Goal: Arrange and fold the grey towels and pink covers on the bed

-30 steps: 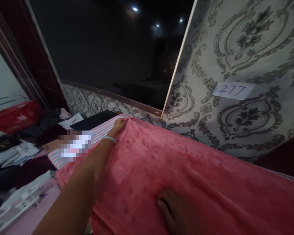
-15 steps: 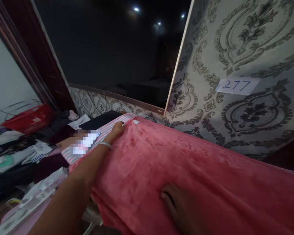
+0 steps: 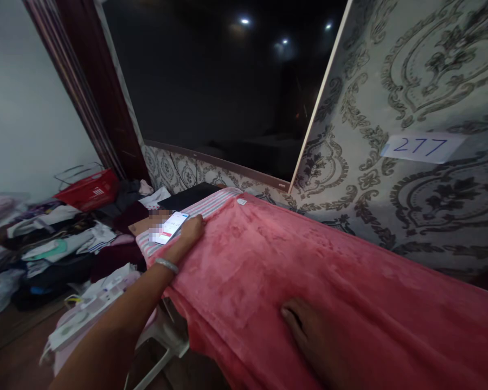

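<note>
A pink plush blanket (image 3: 260, 254) lies spread over a raised surface in front of me. My left hand (image 3: 192, 230) is low over its left part, right beside a phone (image 3: 171, 227) with a lit screen. The hand's back faces me and its fingertips are hidden, so I cannot tell whether it grips anything. Under the phone runs a striped cloth edge (image 3: 215, 199). My right hand (image 3: 309, 330) rests on the blanket nearer to me, its thumb apart from the other fingers. A small white tag (image 3: 241, 201) shows at the blanket's far edge.
Piled clothes (image 3: 61, 249) and a red basket (image 3: 87, 189) are at the left. A power strip (image 3: 85, 317) lies on a pale stool (image 3: 162, 341). A large dark screen (image 3: 228, 92) hangs on the patterned wall, near a paper marked 277 (image 3: 423, 147).
My left hand has drawn back from the blanket's far edge to the phone's side. The view has swung left, showing more of the clothes pile. My right hand stays on the blanket.
</note>
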